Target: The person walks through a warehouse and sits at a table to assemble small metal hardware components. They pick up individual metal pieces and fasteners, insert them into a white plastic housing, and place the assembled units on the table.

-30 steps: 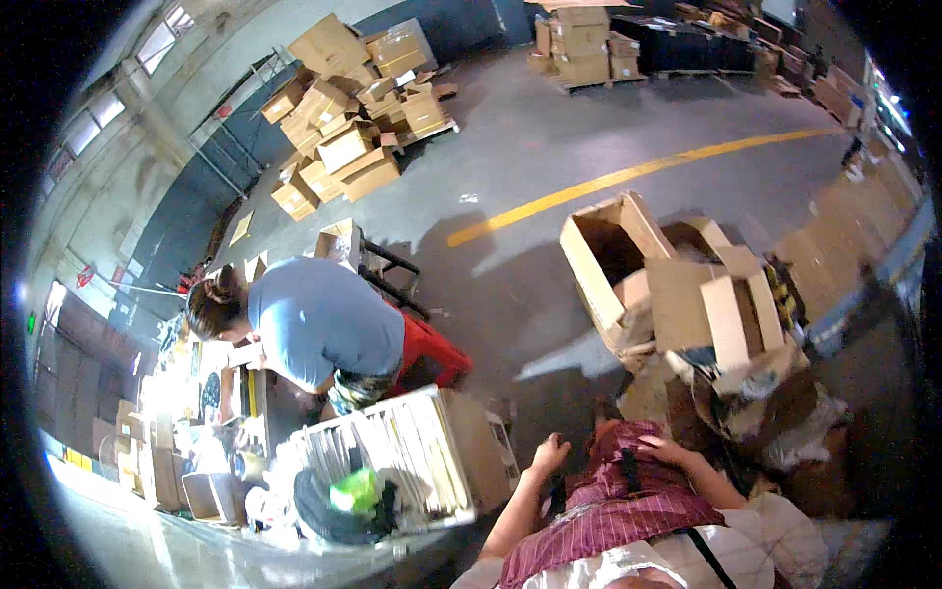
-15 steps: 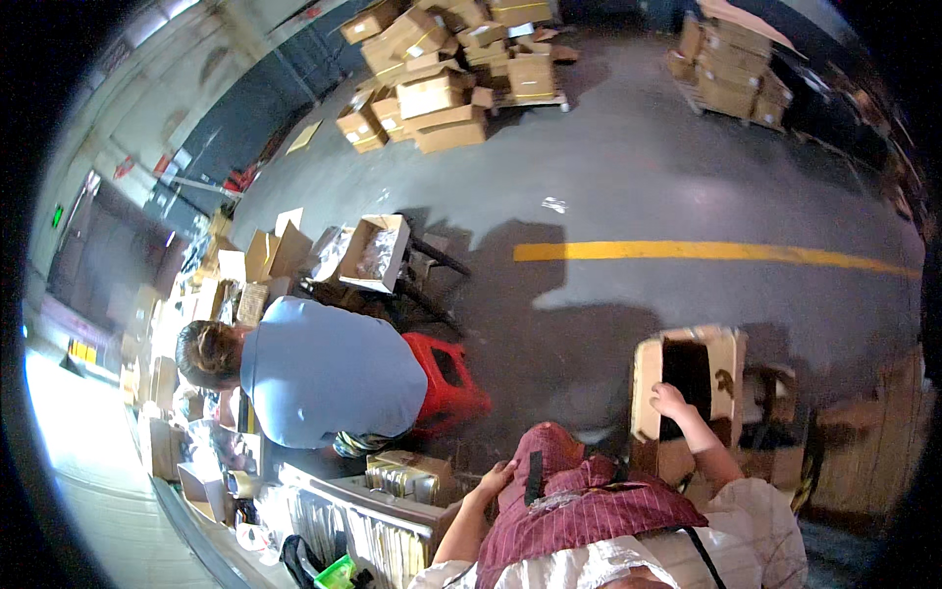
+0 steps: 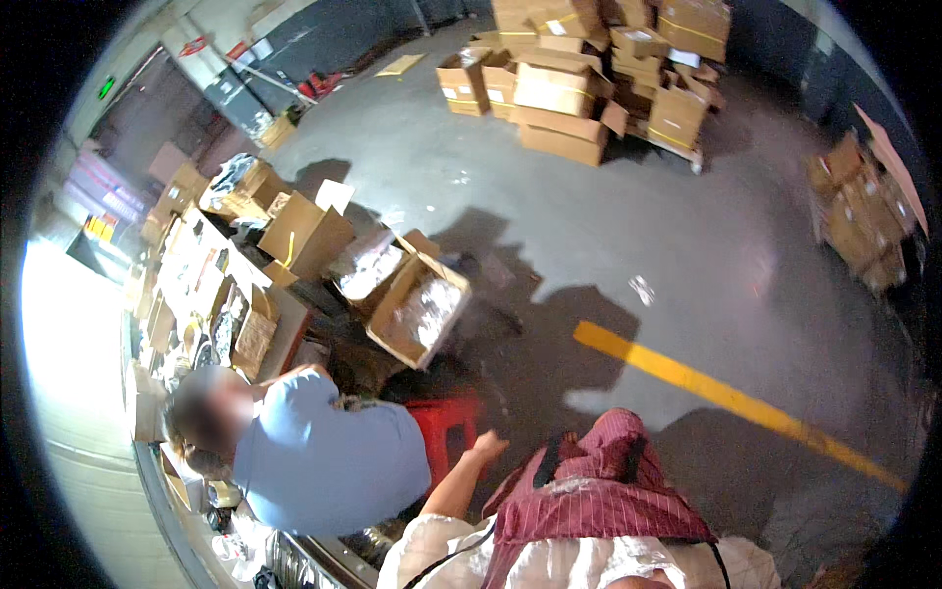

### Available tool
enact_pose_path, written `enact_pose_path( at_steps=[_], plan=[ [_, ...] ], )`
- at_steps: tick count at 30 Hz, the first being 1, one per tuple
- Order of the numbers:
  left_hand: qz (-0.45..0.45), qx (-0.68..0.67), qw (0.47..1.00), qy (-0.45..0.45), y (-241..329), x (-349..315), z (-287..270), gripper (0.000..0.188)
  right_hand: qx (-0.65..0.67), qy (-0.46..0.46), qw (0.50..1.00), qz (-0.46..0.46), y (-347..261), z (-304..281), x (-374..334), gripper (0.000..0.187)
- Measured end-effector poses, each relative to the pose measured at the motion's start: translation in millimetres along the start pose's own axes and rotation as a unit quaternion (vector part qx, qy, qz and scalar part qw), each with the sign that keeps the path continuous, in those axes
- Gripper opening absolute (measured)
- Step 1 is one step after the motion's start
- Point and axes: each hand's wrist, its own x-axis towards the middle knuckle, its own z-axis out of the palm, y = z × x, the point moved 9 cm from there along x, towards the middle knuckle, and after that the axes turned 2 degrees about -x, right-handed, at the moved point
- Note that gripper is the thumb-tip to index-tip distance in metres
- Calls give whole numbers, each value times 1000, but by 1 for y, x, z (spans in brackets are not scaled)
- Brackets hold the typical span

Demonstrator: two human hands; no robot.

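My left hand (image 3: 486, 448) is in the air beside the red plastic stool (image 3: 446, 424), to the left of my maroon striped apron (image 3: 599, 510). Nothing shows in it, and its fingers look loosely stretched out, though they are small and a little soft in the picture. My right hand is out of view. Close on my left sits a person in a blue shirt (image 3: 329, 456), bent toward a cluttered workbench. Beyond that person stands an open carton (image 3: 378, 339) with clear plastic-wrapped items inside.
A second open carton (image 3: 319, 236) stands by the bench. Stacked cardboard boxes (image 3: 559, 142) are piled at the back, with another stack (image 3: 863, 221) at far right. A yellow line (image 3: 736, 393) crosses the grey floor, where a white scrap (image 3: 641, 290) lies.
My view has turned left; the carton that my right hand touched has gone out of view, and so has that hand. My left hand has moved off my apron toward the stool.
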Motion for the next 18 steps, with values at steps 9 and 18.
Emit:
enact_pose_path(
  at_steps=[9, 18],
  plan=[
    [0, -227, 964, 137, 171, 207, -269, 103, -12, -31, 999, -38, -246, -235, 197, 59],
    [-100, -637, 756, 116, 178, 216, -351, 116, -193, 45, 978, 71, -444, -620, 435, 93]
  ],
)
